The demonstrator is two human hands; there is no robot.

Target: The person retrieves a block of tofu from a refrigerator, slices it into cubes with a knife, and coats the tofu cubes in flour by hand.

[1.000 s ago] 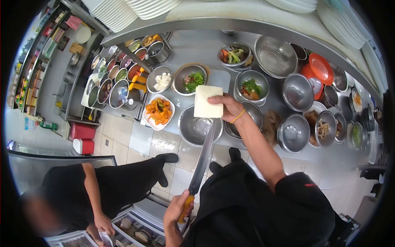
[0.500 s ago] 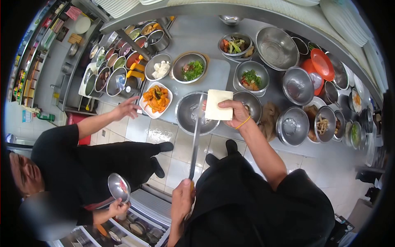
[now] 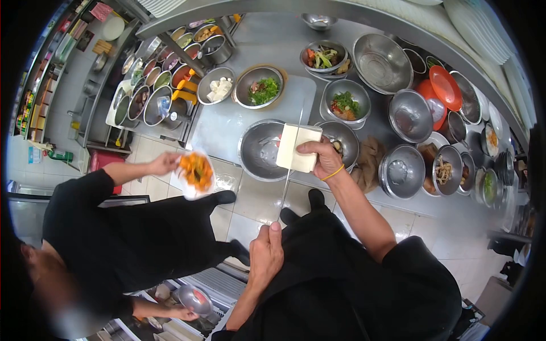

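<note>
My left hand point(image 3: 266, 253) is wrapped around the handle of a long knife point(image 3: 286, 196), its thumb along the top. The thin blade, seen nearly edge-on, runs up across a pale block of tofu point(image 3: 297, 142), and its tip shows beyond. I cannot tell how deep the blade sits. My right hand point(image 3: 325, 156), with a yellow band at the wrist, grips the tofu from the right, thumb on its face. Just below the tofu stands a steel bowl point(image 3: 256, 150) with a little something in it. Another steel bowl point(image 3: 347, 136) is partly hidden behind my right hand.
A co-worker point(image 3: 131, 227) at left holds a white dish of orange food point(image 3: 196, 173) and a small steel bowl point(image 3: 196, 301). Bowls of white cubes point(image 3: 219, 85) and chopped greens point(image 3: 264, 91) stand on the counter. A brown cloth point(image 3: 369, 165) and stacked bowls point(image 3: 401, 170) are at right.
The knife has moved from beside the tofu to across it, and my left hand has risen slightly. The tofu has tilted. The co-worker has lifted the orange dish off the counter and lowered the small bowl.
</note>
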